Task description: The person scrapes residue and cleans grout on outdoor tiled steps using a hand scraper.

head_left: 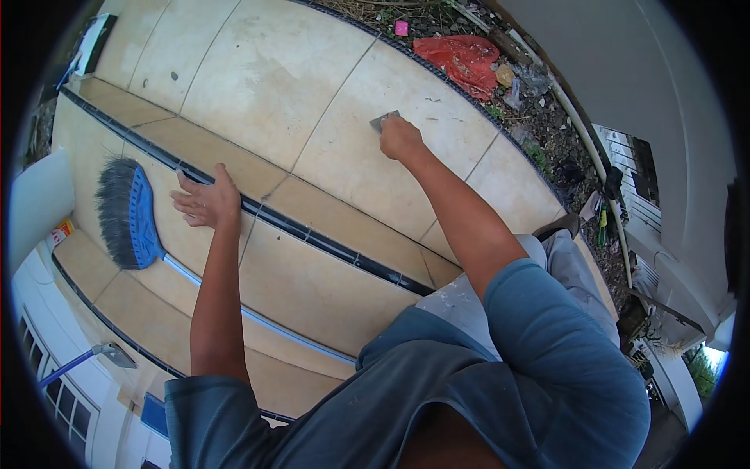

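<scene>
My right hand (401, 138) is closed around a small flat grey scraper (383, 120), held low over a large pale floor tile (351, 148). My fist hides most of the tool; only its blade end shows. My left hand (209, 201), fingers spread, is at the dark edge trim (312, 238) of the step and holds nothing. To the left of that hand lies a broom with a blue head (142, 223) and grey bristles. Its pale blue handle (289, 334) runs along the lower step, behind my left forearm.
A planting strip with soil, a red plastic bag (462, 64) and a pink scrap (401, 28) borders the tiles. Another tool with a blue pole (66, 369) stands at lower left, near a white window frame (66, 402). A white column (41, 199) rises at left.
</scene>
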The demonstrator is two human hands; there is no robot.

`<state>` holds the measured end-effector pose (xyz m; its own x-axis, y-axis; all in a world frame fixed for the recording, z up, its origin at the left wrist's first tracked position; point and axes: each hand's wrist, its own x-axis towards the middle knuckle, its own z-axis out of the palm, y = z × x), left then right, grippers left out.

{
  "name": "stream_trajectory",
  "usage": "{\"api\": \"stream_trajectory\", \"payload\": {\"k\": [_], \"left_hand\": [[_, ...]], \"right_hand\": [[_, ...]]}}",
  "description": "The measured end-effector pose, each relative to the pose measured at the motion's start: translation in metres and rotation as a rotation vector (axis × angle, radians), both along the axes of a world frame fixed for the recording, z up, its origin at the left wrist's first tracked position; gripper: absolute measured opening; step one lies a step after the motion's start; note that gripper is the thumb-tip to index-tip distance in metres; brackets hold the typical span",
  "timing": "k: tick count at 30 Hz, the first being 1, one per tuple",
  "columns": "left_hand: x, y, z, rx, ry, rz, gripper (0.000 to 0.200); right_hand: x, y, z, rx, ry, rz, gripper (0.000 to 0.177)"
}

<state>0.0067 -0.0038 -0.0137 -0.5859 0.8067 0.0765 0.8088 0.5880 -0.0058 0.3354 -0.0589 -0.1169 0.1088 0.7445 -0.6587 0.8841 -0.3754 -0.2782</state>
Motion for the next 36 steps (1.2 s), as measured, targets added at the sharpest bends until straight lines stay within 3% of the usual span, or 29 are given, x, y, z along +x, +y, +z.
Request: {"api": "stream_trajectory", "payload": {"k": [5,9,10,12,19,24,26,29,32,36], "left_hand": [[0.000,0.004,-0.002,0.006,0.004,-0.008,0.090],[0.003,0.003,0.001,0.004,-0.017,-0.014,0.090],[0.002,0.002,0.003,0.002,-0.019,-0.015,0.090],[0.002,0.004,0.006,0.001,-0.043,-0.018,0.089],[0.004,0.002,0.007,-0.005,-0.073,-0.007,0.088],[0.008,0.001,0.011,-0.020,-0.081,0.000,0.088],[0.005,0.005,0.010,-0.019,-0.061,0.000,0.088],[0.007,0.002,0.009,-0.027,-0.045,0.013,0.088],[0.005,0.002,0.009,-0.023,-0.043,0.007,0.088],[0.009,0.002,0.015,-0.058,-0.053,-0.001,0.088]], "right_hand": [[-0.017,-0.033,-0.009,0.133,-0.026,-0.096,0.032],[0.011,0.063,-0.018,0.295,-0.024,-0.078,0.029],[0.019,0.089,-0.024,0.195,-0.049,-0.044,0.039],[0.021,0.107,-0.024,0.056,-0.028,-0.004,0.036],[-0.045,0.004,-0.016,0.166,0.003,-0.012,0.038],[0.006,0.103,-0.014,0.231,-0.051,-0.134,0.029],[0.035,0.129,-0.018,0.148,-0.045,-0.114,0.026],[0.034,0.097,0.005,0.154,-0.036,-0.191,0.027],[0.018,0.010,-0.015,0.188,-0.053,-0.068,0.039],[0.004,-0.055,0.009,-0.009,0.019,-0.120,0.051]]}}
